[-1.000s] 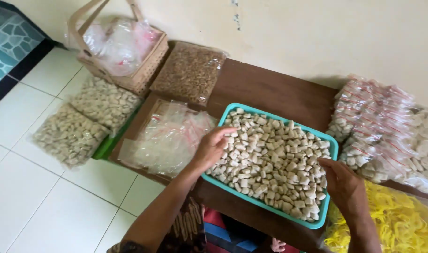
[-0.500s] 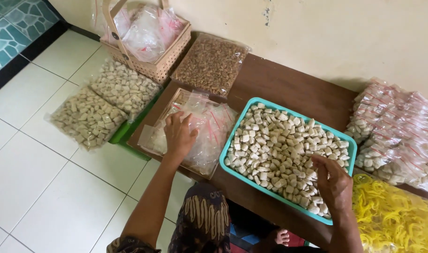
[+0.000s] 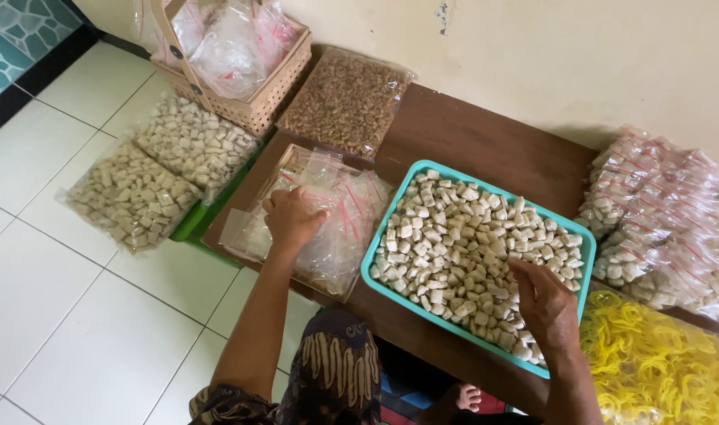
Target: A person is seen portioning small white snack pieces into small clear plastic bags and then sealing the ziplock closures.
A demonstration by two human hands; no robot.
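Two bare hands work at a low brown wooden table (image 3: 485, 149): the left hand (image 3: 292, 220) lies fingers curled on a crinkly heap of clear zip bags (image 3: 340, 228), grip uncertain; the right hand (image 3: 544, 303) rests loosely spread on pale, chalky cracker chunks (image 3: 454, 236) filling a rectangular teal plastic tray (image 3: 373, 260)

There is only 1 camera. It sits on the person's head and looks steeply down, close over a low brown tabletop (image 3: 485, 149) against a pale wall (image 3: 580, 55). White floor tiles (image 3: 76, 315) fill the left side. Both arms reach in from the bottom edge.
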